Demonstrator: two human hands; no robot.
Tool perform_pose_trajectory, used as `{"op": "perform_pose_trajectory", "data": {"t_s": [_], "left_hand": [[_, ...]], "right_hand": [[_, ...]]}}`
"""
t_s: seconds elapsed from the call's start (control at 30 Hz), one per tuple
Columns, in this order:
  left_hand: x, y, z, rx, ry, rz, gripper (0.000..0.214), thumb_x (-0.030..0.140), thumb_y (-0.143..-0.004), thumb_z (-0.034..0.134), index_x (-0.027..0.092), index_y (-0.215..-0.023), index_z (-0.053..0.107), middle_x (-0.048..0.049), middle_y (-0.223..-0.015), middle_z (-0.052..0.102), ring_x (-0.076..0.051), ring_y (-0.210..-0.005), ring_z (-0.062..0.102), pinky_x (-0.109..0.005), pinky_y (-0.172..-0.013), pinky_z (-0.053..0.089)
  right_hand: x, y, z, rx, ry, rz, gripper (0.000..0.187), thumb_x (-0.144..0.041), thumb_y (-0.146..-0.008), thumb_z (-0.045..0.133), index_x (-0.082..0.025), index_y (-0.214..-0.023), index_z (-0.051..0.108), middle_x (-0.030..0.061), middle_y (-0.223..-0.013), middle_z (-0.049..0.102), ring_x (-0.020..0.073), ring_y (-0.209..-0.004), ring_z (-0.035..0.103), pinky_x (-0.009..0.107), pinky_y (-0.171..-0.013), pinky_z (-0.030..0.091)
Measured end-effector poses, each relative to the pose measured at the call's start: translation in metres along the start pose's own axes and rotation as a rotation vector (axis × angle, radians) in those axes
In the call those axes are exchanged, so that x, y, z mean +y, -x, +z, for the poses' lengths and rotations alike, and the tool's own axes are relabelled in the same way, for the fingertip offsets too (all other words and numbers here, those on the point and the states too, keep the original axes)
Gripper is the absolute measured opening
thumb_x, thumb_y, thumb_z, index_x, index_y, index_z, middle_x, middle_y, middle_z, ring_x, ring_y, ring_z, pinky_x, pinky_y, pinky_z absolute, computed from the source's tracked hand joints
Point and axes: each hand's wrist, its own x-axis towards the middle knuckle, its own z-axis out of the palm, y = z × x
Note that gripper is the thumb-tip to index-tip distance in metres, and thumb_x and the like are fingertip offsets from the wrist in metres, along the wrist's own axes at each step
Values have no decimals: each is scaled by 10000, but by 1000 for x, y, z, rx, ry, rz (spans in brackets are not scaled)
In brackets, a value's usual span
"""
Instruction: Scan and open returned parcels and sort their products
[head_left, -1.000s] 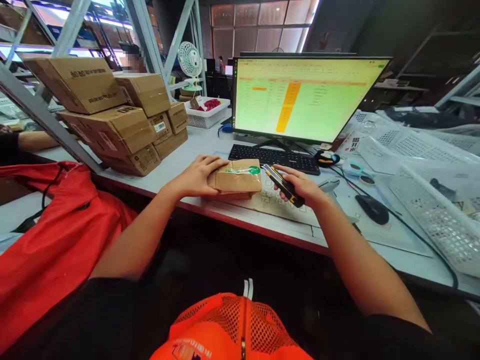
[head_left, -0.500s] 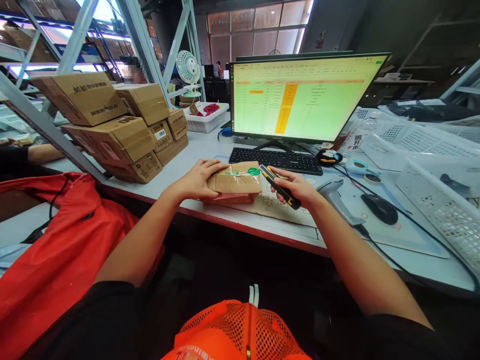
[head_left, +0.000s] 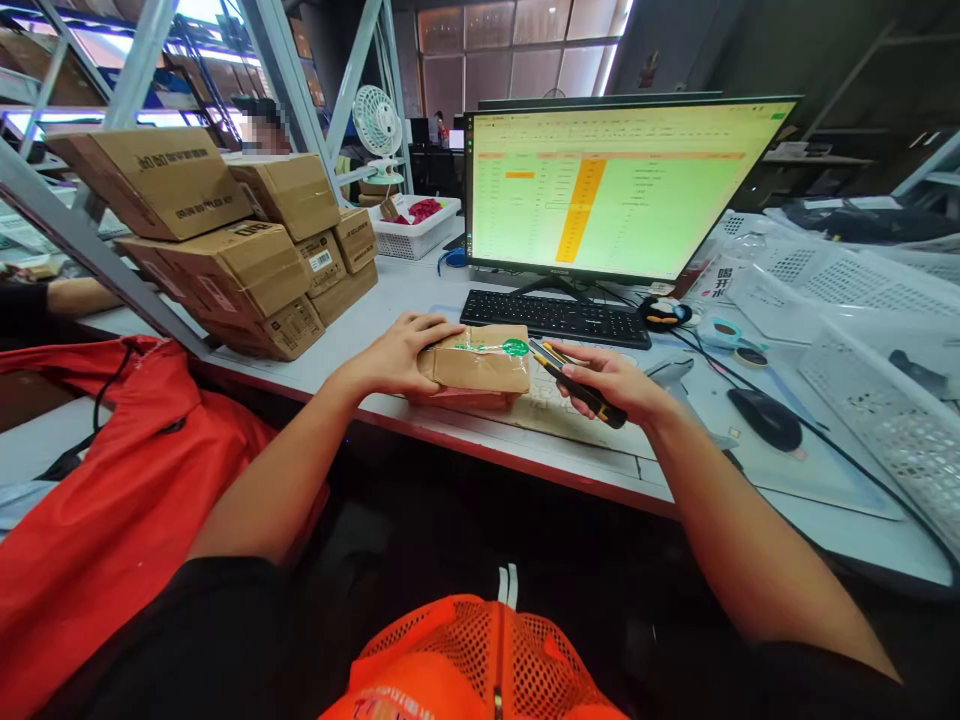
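Note:
A small taped cardboard box (head_left: pixel 480 370) with a round green sticker lies near the front edge of the desk. My left hand (head_left: pixel 401 355) grips its left end, thumb in front and fingers over the top. Wrapped in my right hand (head_left: pixel 611 380) is a black and yellow utility knife (head_left: pixel 581 388). Its tip points at the box's right end, close to the sticker; whether it touches cannot be made out. Under the box are something reddish and a flat sheet of cardboard (head_left: pixel 570 420).
Several cardboard boxes (head_left: pixel 225 270) are stacked at the left by a metal frame. Behind my hands stand a keyboard (head_left: pixel 555 318) and monitor (head_left: pixel 615 190). A scanner (head_left: pixel 670 372), mouse (head_left: pixel 765 418) and white baskets (head_left: pixel 885 400) lie to the right. A person's arm (head_left: pixel 82 296) shows far left.
My right hand and the knife have shifted slightly right and down. The left hand keeps its hold on the box, and the view has moved a little.

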Motion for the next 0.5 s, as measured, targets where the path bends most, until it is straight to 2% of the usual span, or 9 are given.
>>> {"op": "perform_pose_trajectory", "data": {"t_s": [0.17,0.27,0.3,0.33,0.43,0.5], "left_hand": [[-8,-10,1,-33,-8,-30,961,394,-678,835,297,-1576,508,-76,-1589,477,-359,-1456,401,-510,-1284,318],[-13,-23,0,-52,-58,-153,941,457,-716,789,285,-1592,489,-75,-1592,485,-365,-1467,414,-491,-1291,291],[-13,-27,-2,-70,-71,-201,950,489,-723,779,283,-1600,477,-77,-1588,494,-366,-1461,430,-477,-1284,302],[-12,-31,-5,-101,-79,-244,970,533,-727,771,283,-1611,459,-82,-1585,502,-365,-1449,455,-463,-1269,326],[-3,-39,-19,-221,-88,-343,1021,751,-756,689,306,-1632,412,-95,-1565,545,-367,-1384,546,-436,-1178,426],[7,-42,-31,-275,-129,-411,922,858,-815,543,303,-1552,538,-104,-1473,639,-375,-1314,608,-436,-1106,471]], "right_hand": [[13,16,6,-74,-11,71,907,-476,-880,798,-232,-1654,393,-5,-755,692,115,-471,602,214,-412,454],[26,22,18,-208,41,174,838,-480,-877,795,-239,-1612,475,6,-775,712,104,-480,603,199,-422,448],[30,24,20,-213,50,185,816,-480,-881,790,-242,-1602,492,10,-785,717,103,-487,607,201,-432,457],[33,26,21,-176,42,174,808,-481,-883,785,-247,-1600,494,10,-791,719,105,-495,612,206,-443,471],[36,33,13,73,-44,100,873,-475,-865,791,-265,-1632,430,8,-794,717,129,-517,629,238,-457,506],[34,40,5,207,-81,81,940,-475,-835,815,-269,-1648,389,14,-799,721,148,-530,637,260,-464,516]]}}
